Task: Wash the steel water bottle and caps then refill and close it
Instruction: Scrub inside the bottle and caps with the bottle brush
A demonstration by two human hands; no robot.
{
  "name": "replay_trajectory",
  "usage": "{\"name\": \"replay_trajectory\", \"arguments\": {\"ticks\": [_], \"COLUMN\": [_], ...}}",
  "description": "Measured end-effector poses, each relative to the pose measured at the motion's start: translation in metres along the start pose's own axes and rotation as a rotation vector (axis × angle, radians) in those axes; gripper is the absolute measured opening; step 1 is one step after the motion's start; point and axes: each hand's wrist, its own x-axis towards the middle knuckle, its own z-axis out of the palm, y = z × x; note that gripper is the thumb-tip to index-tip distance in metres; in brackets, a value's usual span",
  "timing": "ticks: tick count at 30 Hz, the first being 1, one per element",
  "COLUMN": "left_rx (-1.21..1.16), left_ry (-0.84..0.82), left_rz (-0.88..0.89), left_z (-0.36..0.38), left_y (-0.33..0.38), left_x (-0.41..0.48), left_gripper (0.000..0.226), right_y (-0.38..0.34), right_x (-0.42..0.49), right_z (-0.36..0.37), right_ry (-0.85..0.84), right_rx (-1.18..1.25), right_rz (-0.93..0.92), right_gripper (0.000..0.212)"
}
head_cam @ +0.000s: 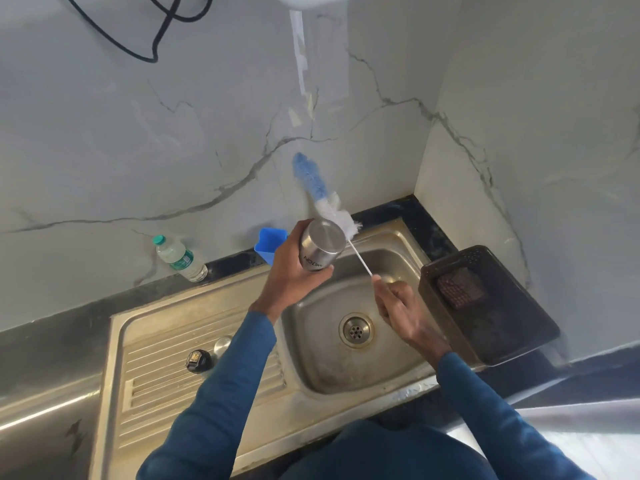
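Over a kitchen sink (313, 344), seen from the head camera, a person's left hand (289, 271) wraps its fingers round a steel water bottle (322, 249), held above the basin with its base tilted toward the lens, while the right hand (401, 308) pinches the thin white handle of a bottle brush (323, 199) whose blue-and-white bristles stand up just behind the bottle. The brush head is outside the bottle, and the bottle's mouth is turned away and cannot be seen (so whether it is soapy inside cannot be told). The risks from here look plain: a wet steel body could slide out of the left hand's grip and drop into the basin, and the long springy handle, held only at its end, could flick water onto the wall or miss the mouth. Counted: one steel bottle, one brush, two caps on the draining board, a black cap (198, 361) and a steel cap (222, 344) near each other, one plastic water bottle (180, 259) by the wall, one blue container (270, 244), one dark basket (512, 334) holding a scrubber (460, 287).
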Motion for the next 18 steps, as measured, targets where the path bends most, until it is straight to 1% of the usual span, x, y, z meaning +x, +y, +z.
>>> {"name": "replay_trajectory", "arguments": {"ticks": [3, 6, 7, 9, 10, 11, 12, 13, 16, 17, 18], "left_rx": [-0.148, -0.427, -0.541, -0.791, -0.901, -0.985, -1.047, -1.095, -1.182, -1.224, -1.260], "left_ry": [0.107, 0.257, 0.299, 0.354, 0.364, 0.359, 0.348, 0.335, 0.311, 0.306, 0.312], "left_rz": [-0.116, -0.269, -0.304, -0.382, -0.421, -0.456, -0.474, -0.481, -0.481, -0.485, -0.493], "left_z": [0.007, -0.001, -0.006, -0.015, -0.018, -0.020, -0.021, -0.022, -0.018, -0.016, -0.014], "left_y": [-0.001, -0.003, -0.006, -0.014, -0.019, -0.024, -0.029, -0.033, -0.038, -0.038, -0.037], "left_x": [-0.003, 0.000, 0.002, 0.004, 0.004, 0.004, 0.003, 0.002, -0.005, -0.007, -0.009], "left_gripper": [0.066, 0.053, 0.054, 0.061, 0.070, 0.081, 0.089, 0.089, 0.066, 0.063, 0.060], "right_y": [-0.018, -0.016, -0.013, -0.009, -0.010, -0.010, -0.012, -0.013, -0.019, -0.020, -0.022], "right_x": [0.009, 0.015, 0.016, 0.015, 0.013, 0.011, 0.009, 0.008, 0.008, 0.009, 0.009], "right_z": [0.004, 0.006, 0.007, 0.008, 0.009, 0.010, 0.009, 0.009, 0.008, 0.009, 0.010], "right_ry": [0.065, 0.118, 0.138, 0.166, 0.161, 0.146, 0.123, 0.104, 0.027, 0.008, -0.005], "right_rx": [0.012, -0.021, -0.059, -0.118, -0.123, -0.109, -0.081, -0.054, 0.063, 0.101, 0.142], "right_rz": [-0.046, -0.025, 0.004, 0.055, 0.071, 0.080, 0.095, 0.111, 0.139, 0.141, 0.141], "right_gripper": [0.056, 0.055, 0.053, 0.035, 0.028, 0.028, 0.034, 0.041, 0.056, 0.056, 0.052]}}
